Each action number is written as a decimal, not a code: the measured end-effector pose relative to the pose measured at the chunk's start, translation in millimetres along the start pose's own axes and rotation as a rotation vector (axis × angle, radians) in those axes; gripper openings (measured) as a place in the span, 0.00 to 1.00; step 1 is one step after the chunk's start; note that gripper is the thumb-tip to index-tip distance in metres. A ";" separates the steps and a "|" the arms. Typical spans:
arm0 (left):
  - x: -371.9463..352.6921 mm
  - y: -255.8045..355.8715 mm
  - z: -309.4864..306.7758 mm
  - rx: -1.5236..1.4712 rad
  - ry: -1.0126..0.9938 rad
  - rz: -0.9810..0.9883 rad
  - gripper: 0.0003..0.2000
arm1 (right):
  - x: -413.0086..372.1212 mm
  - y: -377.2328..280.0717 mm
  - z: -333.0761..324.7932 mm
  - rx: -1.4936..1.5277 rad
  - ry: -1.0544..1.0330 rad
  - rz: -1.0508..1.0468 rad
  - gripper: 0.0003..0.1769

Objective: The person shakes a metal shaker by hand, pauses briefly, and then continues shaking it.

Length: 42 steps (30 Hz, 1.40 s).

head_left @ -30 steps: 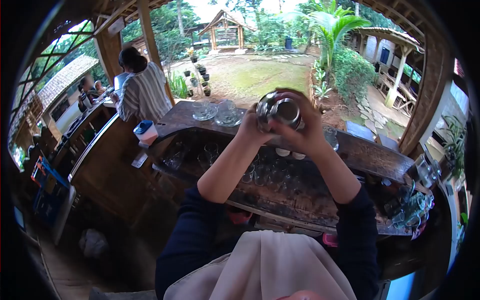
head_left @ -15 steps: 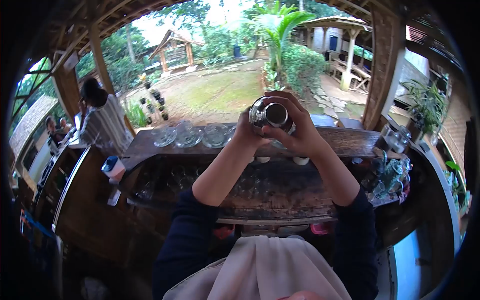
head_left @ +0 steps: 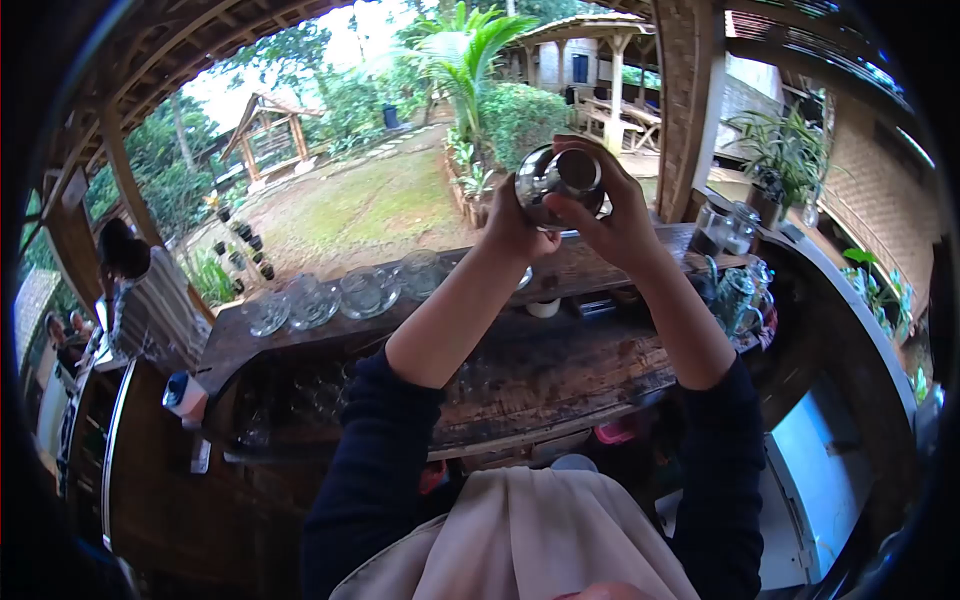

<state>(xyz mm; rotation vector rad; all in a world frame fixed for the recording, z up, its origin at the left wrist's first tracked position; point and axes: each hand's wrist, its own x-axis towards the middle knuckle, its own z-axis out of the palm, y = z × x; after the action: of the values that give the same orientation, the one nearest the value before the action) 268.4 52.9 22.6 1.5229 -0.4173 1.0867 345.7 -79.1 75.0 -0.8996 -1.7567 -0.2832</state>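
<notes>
A shiny metal cocktail shaker [head_left: 577, 178] is raised above the far edge of the wooden counter, its round end facing me. My left hand [head_left: 514, 226] is closed around its left side and underside. My right hand [head_left: 618, 218] grips it from the right, with the thumb across the front and the fingers over the top. Parts of both hands' fingers are hidden behind the metal. Below and to the left, several clear glasses [head_left: 368, 291] stand in a row on the counter ledge [head_left: 228, 330]. A white cup [head_left: 543, 308] sits under the hands.
Glass jars [head_left: 738, 228] and glass mugs [head_left: 735, 296] stand at the right end, near a potted plant [head_left: 785, 160]. A blue-and-pink container [head_left: 185, 396] is at the left end. Beyond it, a person in a striped top [head_left: 155, 300] faces away. A yard lies past the counter.
My view has turned to the right, so the counter and yard sit further left. Both hands still hold the shaker, which has tilted a little and appears slightly higher.
</notes>
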 end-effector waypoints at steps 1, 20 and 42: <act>3.9 11.3 13.3 -0.575 0.048 -0.235 0.21 | 4.5 -5.7 -8.3 -0.023 -0.034 0.039 0.31; 61.8 36.5 94.9 -1.107 -0.225 -0.567 0.23 | -14.1 -113.8 -98.4 -0.850 0.026 -0.507 0.23; 98.1 -10.0 130.0 -0.653 -0.326 -0.124 0.33 | -26.7 -22.3 -152.9 -1.148 0.319 -0.998 0.28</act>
<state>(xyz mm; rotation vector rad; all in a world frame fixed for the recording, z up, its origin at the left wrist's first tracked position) 377.5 -33.4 107.9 1.1118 -0.8028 0.5195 442.6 -195.8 114.8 -0.5490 -1.5248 -2.0962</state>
